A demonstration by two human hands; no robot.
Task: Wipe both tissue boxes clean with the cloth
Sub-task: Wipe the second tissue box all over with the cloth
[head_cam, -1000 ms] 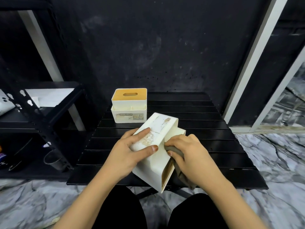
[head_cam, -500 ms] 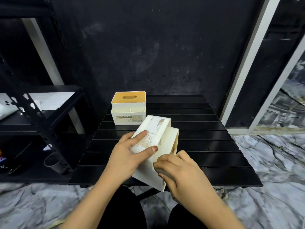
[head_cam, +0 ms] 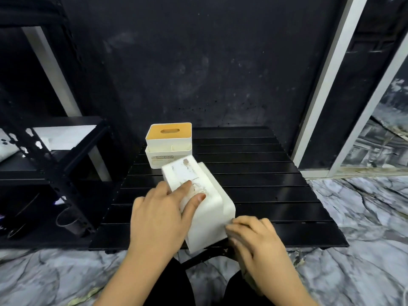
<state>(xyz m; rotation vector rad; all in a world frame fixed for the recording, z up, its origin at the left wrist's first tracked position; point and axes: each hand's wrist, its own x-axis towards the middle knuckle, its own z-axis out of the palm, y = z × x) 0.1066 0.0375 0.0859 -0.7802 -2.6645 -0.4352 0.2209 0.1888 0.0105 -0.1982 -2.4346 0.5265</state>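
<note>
Dim, dark room; my right hand (head_cam: 256,241) smears with motion blur, the white box (head_cam: 205,195) glares, edges bow.

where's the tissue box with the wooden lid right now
In the head view, the wooden-lid tissue box stands upright at the back left of the black table, just behind the white box held in the hands.

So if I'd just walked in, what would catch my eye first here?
Probably the white tissue box, tipped on its side at the near edge of the black slatted table, with the left hand gripping it. The right hand works at its near end. Behind it a second tissue box with a tan slotted lid stands upright.
</note>
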